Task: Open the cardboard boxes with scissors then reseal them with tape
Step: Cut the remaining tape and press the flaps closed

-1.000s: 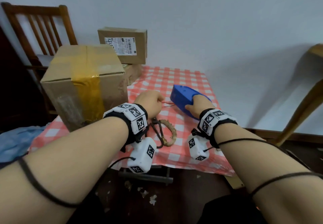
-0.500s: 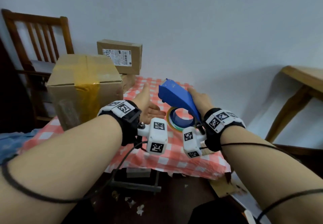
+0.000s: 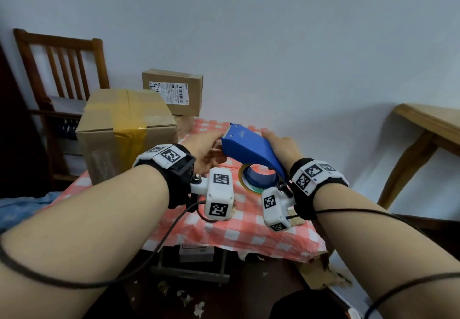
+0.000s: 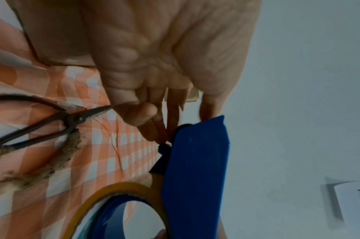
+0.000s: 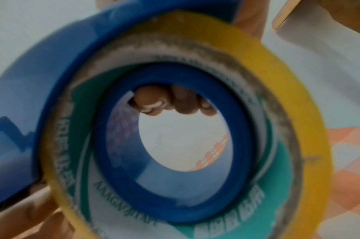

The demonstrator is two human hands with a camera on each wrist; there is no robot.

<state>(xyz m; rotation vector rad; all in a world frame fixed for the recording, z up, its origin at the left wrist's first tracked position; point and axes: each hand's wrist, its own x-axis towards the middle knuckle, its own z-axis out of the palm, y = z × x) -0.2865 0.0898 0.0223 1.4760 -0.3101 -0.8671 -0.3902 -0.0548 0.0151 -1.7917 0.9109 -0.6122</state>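
Observation:
My right hand [image 3: 281, 147] grips a blue tape dispenser [image 3: 249, 148] and holds it tilted above the table; its fingers [image 5: 171, 103] show through the core of the yellow tape roll [image 5: 297, 113]. My left hand [image 3: 206, 149] is at the dispenser's front end, where its fingertips [image 4: 160, 134] and thumb pinch the mouth of the dispenser [image 4: 195, 161]. Dark scissors [image 4: 52, 122] with rope-wrapped handles lie shut on the checked cloth under my left hand. A large cardboard box [image 3: 124, 129] sealed with yellow tape stands at the table's left.
A small labelled box [image 3: 174, 92] sits on another box [image 3: 184, 123] behind the large one. The table has a red-and-white checked cloth [image 3: 236, 231]. A wooden chair [image 3: 62, 69] stands at the back left, a wooden table [image 3: 428, 129] at the right.
My right hand has lifted the dispenser off the table and tilted it. My left hand has left the scissors and moved to the dispenser's front end.

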